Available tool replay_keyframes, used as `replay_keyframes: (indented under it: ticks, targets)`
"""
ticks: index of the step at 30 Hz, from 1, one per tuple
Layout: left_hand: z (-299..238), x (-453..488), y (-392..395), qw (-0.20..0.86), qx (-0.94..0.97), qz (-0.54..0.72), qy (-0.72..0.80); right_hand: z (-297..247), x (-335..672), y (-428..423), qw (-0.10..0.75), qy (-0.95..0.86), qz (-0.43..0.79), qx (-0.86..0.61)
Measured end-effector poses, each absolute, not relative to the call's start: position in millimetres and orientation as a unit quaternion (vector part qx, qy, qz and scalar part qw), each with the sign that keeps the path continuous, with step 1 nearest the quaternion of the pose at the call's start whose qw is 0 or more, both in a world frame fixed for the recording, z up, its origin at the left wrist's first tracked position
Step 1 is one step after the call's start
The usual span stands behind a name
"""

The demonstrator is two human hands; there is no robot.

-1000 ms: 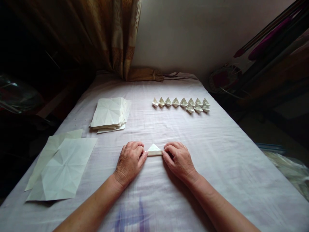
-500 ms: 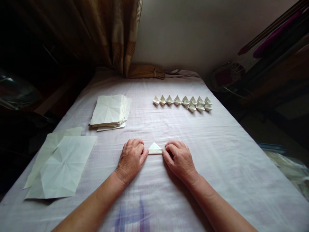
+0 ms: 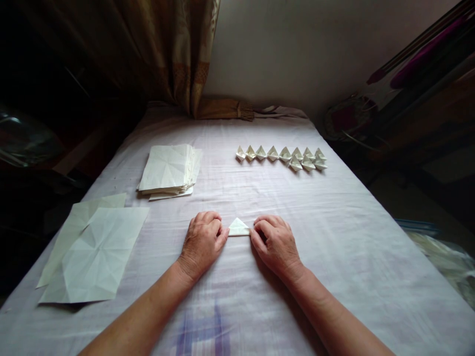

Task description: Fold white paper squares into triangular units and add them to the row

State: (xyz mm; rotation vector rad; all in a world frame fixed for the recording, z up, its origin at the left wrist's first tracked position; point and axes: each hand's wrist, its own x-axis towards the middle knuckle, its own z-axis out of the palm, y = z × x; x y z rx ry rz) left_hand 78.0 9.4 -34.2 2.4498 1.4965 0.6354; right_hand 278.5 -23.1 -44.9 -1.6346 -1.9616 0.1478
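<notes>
A small folded paper point(image 3: 238, 227) lies on the cloth in front of me, its peak pointing away and a flat band along its near edge. My left hand point(image 3: 203, 242) grips its left end, thumb at the near side and fingers curled. At the other end, my right hand point(image 3: 275, 242) pinches the paper between thumb and bent fingers. Both ends of the paper are hidden by my fingers. Beyond, to the right, small folded paper boats point(image 3: 272, 154) stand in a row, with a shorter row in front.
A stack of creased square sheets point(image 3: 166, 169) lies at the left. Nearer me, two loose creased sheets point(image 3: 97, 254) overlap. The pale cloth point(image 3: 334, 296) covers the surface. A brown curtain point(image 3: 185, 54) hangs at the back, and a plastic bag point(image 3: 445, 262) sits beyond the right edge.
The paper's near band looks slightly thinner and flatter between my hands. Both hands keep nearly the same place and grip.
</notes>
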Motion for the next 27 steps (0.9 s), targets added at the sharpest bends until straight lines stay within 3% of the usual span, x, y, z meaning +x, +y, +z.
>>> replay_keyframes:
  ticks: [27]
  targets:
    - [-35.1, 80.1, 4.9, 0.083, 0.831, 0.202, 0.512, -47.8, 277.9, -24.6, 0.283, -0.744, 0.064, -0.602]
